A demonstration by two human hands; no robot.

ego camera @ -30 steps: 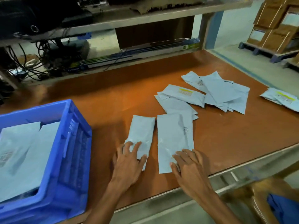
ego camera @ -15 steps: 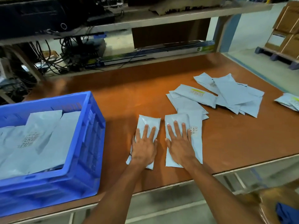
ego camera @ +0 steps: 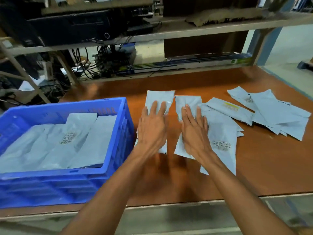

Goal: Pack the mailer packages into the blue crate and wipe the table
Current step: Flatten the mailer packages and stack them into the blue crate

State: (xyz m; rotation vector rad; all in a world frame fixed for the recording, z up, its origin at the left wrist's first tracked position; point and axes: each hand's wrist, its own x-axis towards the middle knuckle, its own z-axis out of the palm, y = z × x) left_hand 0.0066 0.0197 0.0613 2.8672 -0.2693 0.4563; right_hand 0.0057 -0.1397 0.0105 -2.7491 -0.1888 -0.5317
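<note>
- L grip (ego camera: pixel 152 129): fingers straight and spread; a mailer (ego camera: pixel 160 97) is being pressed flat on the desk (ego camera: pixel 262 158), nothing being pinched.
- R grip (ego camera: pixel 194 133): likewise flat; 2nd mailer (ego camera: pixel 188 100) is being held down just beside the first.
- Long axes of both are running away from the person, approx. parallel.
- Crate (ego camera: pixel 67 103), part-filled, is sitting left of both; L grip is nearer, so its mailer is prob. being moved first.
- Pile (ego camera: pixel 279 116) is being left on the right.
</note>
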